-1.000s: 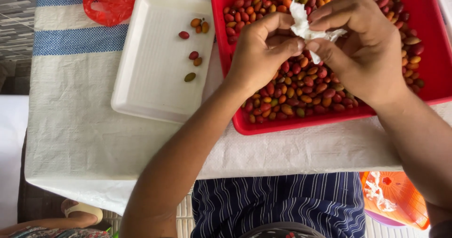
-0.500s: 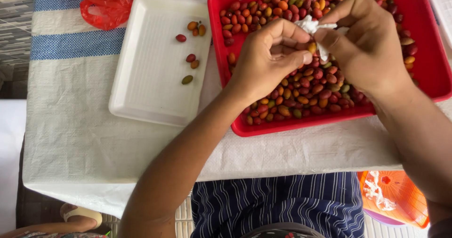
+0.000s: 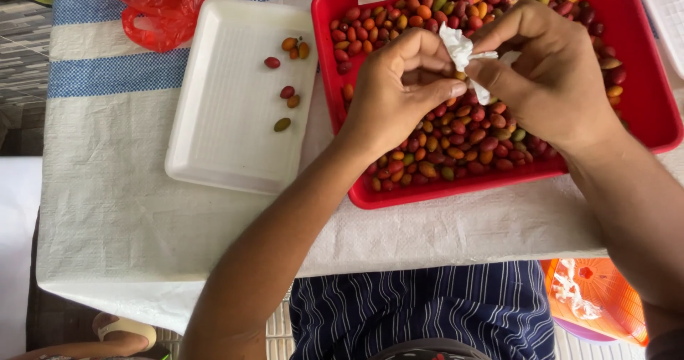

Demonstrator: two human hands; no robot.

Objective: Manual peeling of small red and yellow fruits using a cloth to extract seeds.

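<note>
Left hand (image 3: 399, 93): fingers pinched on a small fruit, touching the tissue.
Right hand (image 3: 548, 75): gripped crumpled white paper tissue (image 3: 462, 50).
Location: over red rectangular plastic tray (image 3: 645, 82) of small red-orange oval fruits (image 3: 463, 135).
Beside: white foam tray (image 3: 221, 125) on the bench.

Left hand (image 3: 399, 93) shifted slightly toward right hand (image 3: 548, 75) over red tray (image 3: 662, 117). White tissue (image 3: 463, 53), 1.0 s ago spread wide between fingers, now bunched tighter. Thumb tips now pressed closer together.

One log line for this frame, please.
left hand: pinching a fruit | right hand: holding tissue against it | below: red tray of fruits | white tray: few fruits
</note>
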